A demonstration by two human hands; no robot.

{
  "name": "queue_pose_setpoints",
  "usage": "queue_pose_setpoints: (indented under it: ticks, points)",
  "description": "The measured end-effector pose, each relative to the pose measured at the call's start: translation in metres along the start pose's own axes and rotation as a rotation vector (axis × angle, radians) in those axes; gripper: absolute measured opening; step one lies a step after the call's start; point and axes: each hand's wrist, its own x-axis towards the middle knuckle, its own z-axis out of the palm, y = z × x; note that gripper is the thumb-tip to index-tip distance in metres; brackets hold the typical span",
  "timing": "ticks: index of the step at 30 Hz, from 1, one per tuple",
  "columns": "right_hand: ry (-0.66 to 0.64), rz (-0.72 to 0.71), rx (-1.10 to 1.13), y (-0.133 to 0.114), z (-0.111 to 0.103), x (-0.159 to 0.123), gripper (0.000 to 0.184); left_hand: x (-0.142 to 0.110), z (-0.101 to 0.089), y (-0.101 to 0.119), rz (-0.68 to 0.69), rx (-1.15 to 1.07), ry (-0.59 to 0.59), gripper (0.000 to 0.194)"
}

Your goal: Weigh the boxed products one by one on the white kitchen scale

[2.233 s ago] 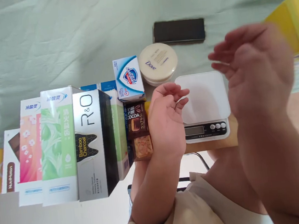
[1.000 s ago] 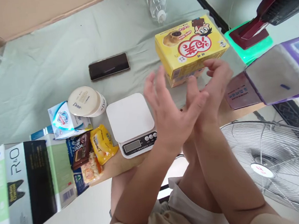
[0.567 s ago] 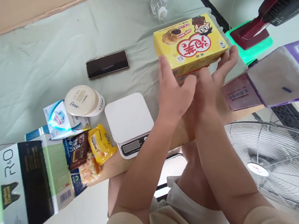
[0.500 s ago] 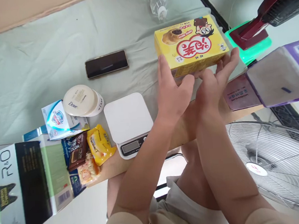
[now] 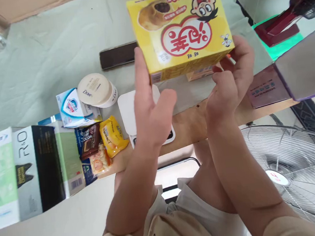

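We pinch the yellow box (image 5: 179, 29) by its sides, our left hand (image 5: 152, 111) at the left edge, our right hand (image 5: 230, 74) curled about the near right corner. It is raised above the bench (image 5: 189, 124), hiding the phone's (image 5: 117, 55) right end; our left hand partly covers the white scale (image 5: 127, 112).

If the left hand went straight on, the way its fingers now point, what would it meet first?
Probably the phone, seen right beside the fingertip. Depth is unclear, though: the left hand, holding the box, seems higher, so it could pass above the phone.
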Motion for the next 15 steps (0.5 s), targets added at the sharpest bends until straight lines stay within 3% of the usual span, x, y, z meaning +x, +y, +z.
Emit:
queue_pose_setpoints:
  ticks: [3, 6, 10, 15]
  points:
    - [-0.051, 0.034, -0.035, -0.022, 0.016, -0.023, 0.052, -0.020, -0.039, 0.022, -0.025, -0.069, -0.026, 0.065]
    - [-0.098, 0.035, -0.047, -0.033, 0.026, -0.045, 0.046, -0.043, -0.064, 0.031, -0.018, -0.020, 0.095, 0.049]
    - [-0.164, 0.052, -0.013, -0.032, 0.028, -0.062, 0.038, -0.062, -0.080, 0.020, 0.046, 0.106, 0.268, 0.038]
    - [-0.193, 0.095, -0.050, -0.027, 0.025, -0.067, 0.022, -0.064, -0.096, 0.008, 0.104, 0.290, 0.317, 0.023]
